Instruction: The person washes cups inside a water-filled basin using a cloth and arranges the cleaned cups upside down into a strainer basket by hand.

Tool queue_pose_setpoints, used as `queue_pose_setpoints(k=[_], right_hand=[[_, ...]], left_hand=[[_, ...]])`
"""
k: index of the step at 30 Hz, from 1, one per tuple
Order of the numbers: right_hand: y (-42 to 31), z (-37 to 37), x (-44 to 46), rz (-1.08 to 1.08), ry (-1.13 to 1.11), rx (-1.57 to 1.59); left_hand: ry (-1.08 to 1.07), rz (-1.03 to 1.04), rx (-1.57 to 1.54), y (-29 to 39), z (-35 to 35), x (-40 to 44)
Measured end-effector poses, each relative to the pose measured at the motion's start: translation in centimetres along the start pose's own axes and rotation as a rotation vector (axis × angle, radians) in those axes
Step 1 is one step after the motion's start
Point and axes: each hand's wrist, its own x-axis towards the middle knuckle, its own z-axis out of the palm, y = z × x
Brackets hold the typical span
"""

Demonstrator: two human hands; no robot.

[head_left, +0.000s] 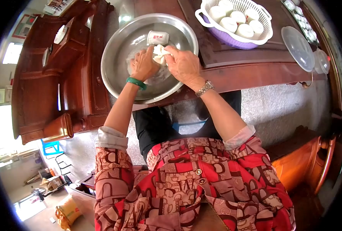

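A wide steel basin (110,82) holds shallow water and a white cup (158,37) with red marks, lying on its side near the far wall. Over the water, my right hand (184,65) grips a bunched white cloth (161,53). My left hand (143,64), with a green bangle on its wrist, is curled against the cloth's left side; its fingertips are partly hidden. The cup lies just beyond both hands, apart from them.
Right of the basin, a white strainer basket (269,29) in a purple bowl (232,41) holds several white cups. Farther right are a clear plastic lid (298,48) and a tray (300,19) of small white items. Wooden furniture (76,88) stands at left.
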Motion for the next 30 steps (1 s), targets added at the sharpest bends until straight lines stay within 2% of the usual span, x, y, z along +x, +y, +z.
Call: queue_pose_setpoints(k=[1,2,3,8,12,15,17,19,21,23,26,30], right_hand=[[0.0,0.1,0.0,0.005,0.001,0.001],[0.1,0.3,0.0,-0.002,0.023,0.008],[0.1,0.3,0.0,-0.011,0.046,0.015],[-0.1,0.2,0.0,-0.005,0.031,0.007],[-0.4,-0.3,0.0,-0.007,-0.007,-0.017],[-0.4,-0.2,0.1,0.036,-0.030,-0.022],[0.2,0.3,0.0,0.013,0.012,-0.008],[0.3,0.6,0.0,-0.019,0.050,0.010],[0.2,0.3,0.0,-0.003,0.040,0.034],[-0.1,0.0,0.0,0.016,0.014,0.029],[-0.1,-0.1,0.0,0.037,-0.013,0.017],[0.0,0.1,-0.2,0.015,0.014,-0.001]], left_hand=[[0.014,0.099,-0.006,0.0,-0.1,-0.2],[0.022,-0.026,-0.127,-0.2,-0.5,-0.2],[0.021,-0.023,-0.127,-0.5,-0.5,-0.2],[-0.115,-0.035,0.093,0.3,-2.4,-0.5],[-0.125,0.010,0.130,0.0,-1.9,0.1],[-0.082,-0.087,-0.021,-1.2,-1.9,0.3],[-0.122,-0.144,-0.848,-3.6,-1.6,1.2],[0.026,-0.197,-1.173,-3.3,-3.3,0.6],[0.079,-0.195,-1.297,-2.6,-5.8,-0.3],[0.086,-0.060,-1.444,-2.9,-7.6,-0.7],[0.216,-0.063,-1.397,-1.8,-10.2,-1.7],[0.275,-0.016,-1.324,-2.0,-11.4,-2.1]])
